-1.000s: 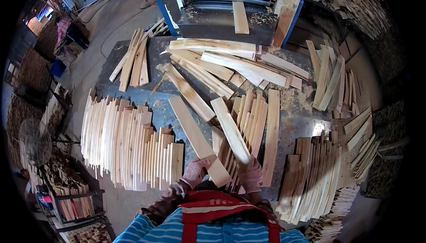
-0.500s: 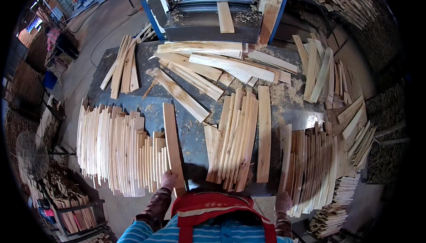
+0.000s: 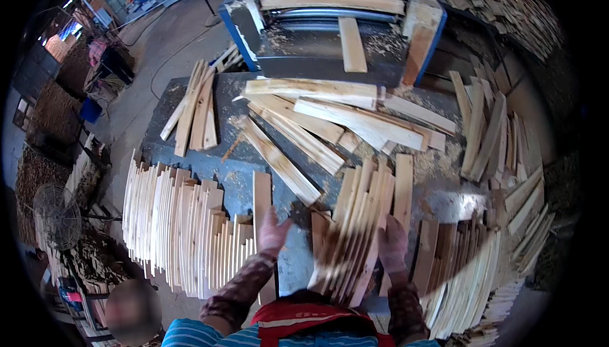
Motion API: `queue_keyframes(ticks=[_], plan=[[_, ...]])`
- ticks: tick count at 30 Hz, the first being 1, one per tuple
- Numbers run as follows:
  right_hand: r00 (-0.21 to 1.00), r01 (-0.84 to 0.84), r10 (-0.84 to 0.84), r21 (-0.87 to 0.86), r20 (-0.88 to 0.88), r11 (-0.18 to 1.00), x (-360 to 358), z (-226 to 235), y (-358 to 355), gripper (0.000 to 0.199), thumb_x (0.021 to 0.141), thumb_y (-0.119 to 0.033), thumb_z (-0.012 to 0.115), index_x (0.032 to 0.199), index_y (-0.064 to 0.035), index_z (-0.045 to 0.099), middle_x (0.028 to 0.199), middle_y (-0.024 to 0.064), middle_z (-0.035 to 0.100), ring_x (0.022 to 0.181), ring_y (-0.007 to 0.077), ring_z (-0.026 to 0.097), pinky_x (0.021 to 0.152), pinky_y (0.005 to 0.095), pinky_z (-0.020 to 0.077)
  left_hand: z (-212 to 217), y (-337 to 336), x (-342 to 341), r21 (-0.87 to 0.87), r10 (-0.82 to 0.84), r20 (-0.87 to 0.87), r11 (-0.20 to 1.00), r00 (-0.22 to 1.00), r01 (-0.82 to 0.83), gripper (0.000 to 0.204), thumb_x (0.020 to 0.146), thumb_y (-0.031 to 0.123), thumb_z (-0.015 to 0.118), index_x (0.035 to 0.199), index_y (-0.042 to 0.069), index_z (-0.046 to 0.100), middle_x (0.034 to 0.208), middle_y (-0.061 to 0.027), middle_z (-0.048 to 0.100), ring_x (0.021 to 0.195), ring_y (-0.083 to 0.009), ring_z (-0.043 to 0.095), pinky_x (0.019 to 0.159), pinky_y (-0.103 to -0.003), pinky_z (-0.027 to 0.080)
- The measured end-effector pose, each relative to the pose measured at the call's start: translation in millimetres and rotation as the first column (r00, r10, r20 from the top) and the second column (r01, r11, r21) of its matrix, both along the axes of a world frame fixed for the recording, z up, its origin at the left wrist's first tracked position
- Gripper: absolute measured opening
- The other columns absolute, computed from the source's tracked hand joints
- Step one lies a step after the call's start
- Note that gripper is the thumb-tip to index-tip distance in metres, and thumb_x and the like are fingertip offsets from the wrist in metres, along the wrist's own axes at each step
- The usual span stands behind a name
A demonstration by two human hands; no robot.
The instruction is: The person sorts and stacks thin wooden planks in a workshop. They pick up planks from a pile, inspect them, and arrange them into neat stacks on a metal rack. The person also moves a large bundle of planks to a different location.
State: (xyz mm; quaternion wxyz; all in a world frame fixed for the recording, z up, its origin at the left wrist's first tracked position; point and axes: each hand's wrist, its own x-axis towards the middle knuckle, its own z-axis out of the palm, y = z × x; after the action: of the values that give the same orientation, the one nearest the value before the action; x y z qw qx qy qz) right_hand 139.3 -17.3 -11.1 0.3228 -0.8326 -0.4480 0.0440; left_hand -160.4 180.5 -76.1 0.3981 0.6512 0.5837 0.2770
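Dim surroundings, tabletop (image 3: 294, 245) glare, shadowed boards (image 3: 356, 228), fisheye-curved edges

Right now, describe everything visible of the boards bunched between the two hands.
The bunch of boards is pale, narrow wood with uneven ends, lying lengthwise away from the person on the grey-blue table. Its near part is partly shadowed. The right hand is at its right side; whether they touch is unclear. The left hand is apart.

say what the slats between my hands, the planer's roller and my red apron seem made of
Slats: wood, likely bare and unvarnished; pale tan, faintly grained, no gloss.
Planer roller: probably smooth metal, going by its bright streak of reflection.
Red apron: seemingly matt cloth, as it bunches softly; the fibre can't be told.
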Motion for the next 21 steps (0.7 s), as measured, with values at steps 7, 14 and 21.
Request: queue_keyframes(ticks=[7,14,21], plan=[[0.888,-0.209,0.298,-0.269,0.351,0.940,9.4,-54.9,257.2,0.060,0.082,-0.032,0.069,0.131,-0.0056,0.048,0.116,0.0166,0.063,0.101,0.0350,0.064,0.088,0.0432,0.0505,-2.7,94.9,158.8,-0.172,0.065,-0.564,0.966,0.823,-0.194,0.108,0.070,0.056,0.079,0.150,0.009,0.023,0.149,-0.0305,0.031,0.141,-0.0468,0.025,0.115,-0.056,0.022],[0.926,-0.377,0.318,-0.493,-0.203,0.784,10.9,-42.4,296.6,0.062,0.074,-0.033,0.077,0.122,-0.0016,0.054,0.098,0.0171,0.063,0.088,0.0286,0.064,0.078,0.0413,0.0503,-14.8,100.0,143.5,-0.098,0.220,-0.432,0.953,0.875,-0.288,0.105,0.064,0.029,0.081,0.151,0.010,0.025,0.152,-0.0276,0.028,0.144,-0.0446,0.023,0.118,-0.052,0.021],[-0.153,-0.148,0.117,0.140,-0.981,0.979,2.0,-23.2,172.3,0.035,0.089,-0.020,0.069,0.113,0.0054,0.063,0.070,0.0035,0.060,0.058,0.0143,0.057,0.050,0.0292,0.0442,24.6,68.7,77.4,-0.361,0.301,0.057,0.895,0.952,-0.262,0.078,0.076,0.016,0.081,0.140,0.002,0.039,0.118,-0.0141,0.064,0.106,-0.0274,0.063,0.093,-0.038,0.051]])
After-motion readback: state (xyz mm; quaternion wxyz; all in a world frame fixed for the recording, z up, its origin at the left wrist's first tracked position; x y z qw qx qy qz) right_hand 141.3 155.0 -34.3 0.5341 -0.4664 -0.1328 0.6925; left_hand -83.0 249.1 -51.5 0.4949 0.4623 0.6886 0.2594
